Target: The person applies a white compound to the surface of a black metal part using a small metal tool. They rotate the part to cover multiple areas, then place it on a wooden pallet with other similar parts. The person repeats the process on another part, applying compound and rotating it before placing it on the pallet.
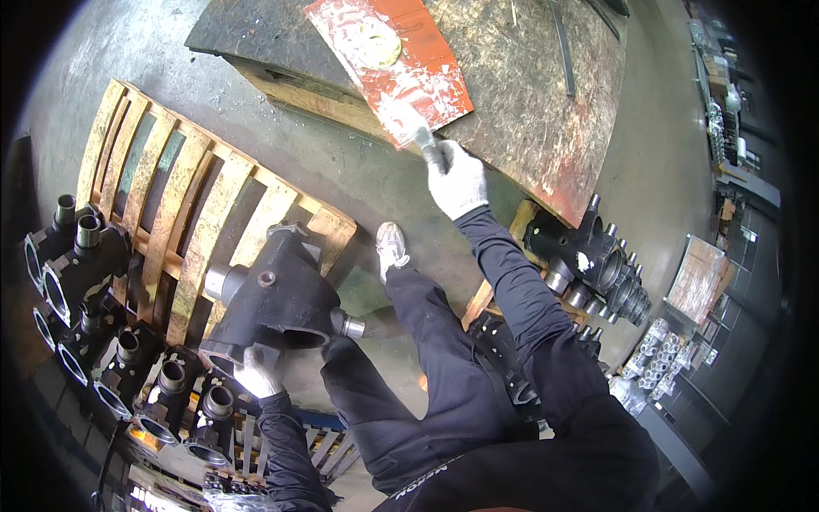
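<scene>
In my right hand [458, 181], gloved in white, is a putty knife [424, 141], its end over the near corner of an orange sheet [444, 81]. White paste is smeared across this sheet, and a round yellowish piece lies on it. My left hand [258, 373], also gloved, grips the lower flange of a large black cast housing [277, 294]. This housing has wide round openings and bare metal stubs, and sits tilted at the near end of a wooden pallet [196, 235]. My left fingertips are partly hidden.
A worn workbench [529, 111] carries the sheet and a thin metal bar [563, 51]. More black housings [90, 256] stand in rows at the left. Dark castings with metal stubs [589, 256] lie right of my right arm. My shoe [392, 245] is between pallet and bench.
</scene>
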Demonstrator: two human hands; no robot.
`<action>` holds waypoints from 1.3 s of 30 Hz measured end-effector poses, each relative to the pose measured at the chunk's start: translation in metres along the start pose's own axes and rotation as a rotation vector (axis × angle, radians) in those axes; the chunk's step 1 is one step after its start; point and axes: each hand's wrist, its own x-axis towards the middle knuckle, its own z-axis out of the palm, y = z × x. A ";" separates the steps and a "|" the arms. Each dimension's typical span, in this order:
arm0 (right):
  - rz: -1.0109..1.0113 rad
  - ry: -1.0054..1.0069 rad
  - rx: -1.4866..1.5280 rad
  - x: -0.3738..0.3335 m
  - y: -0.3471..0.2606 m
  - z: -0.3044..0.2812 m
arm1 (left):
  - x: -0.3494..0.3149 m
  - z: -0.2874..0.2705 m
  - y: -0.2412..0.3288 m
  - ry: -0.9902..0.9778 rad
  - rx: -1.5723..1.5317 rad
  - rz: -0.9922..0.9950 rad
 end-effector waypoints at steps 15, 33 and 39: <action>0.160 0.156 -0.001 0.020 0.008 -0.010 | 0.016 0.003 -0.004 -0.041 0.106 0.025; 0.078 0.118 0.023 0.017 -0.009 0.000 | 0.012 0.000 -0.017 -0.004 0.070 0.019; 0.176 0.160 0.025 0.037 -0.010 -0.004 | 0.010 0.000 -0.010 -0.045 -0.070 0.037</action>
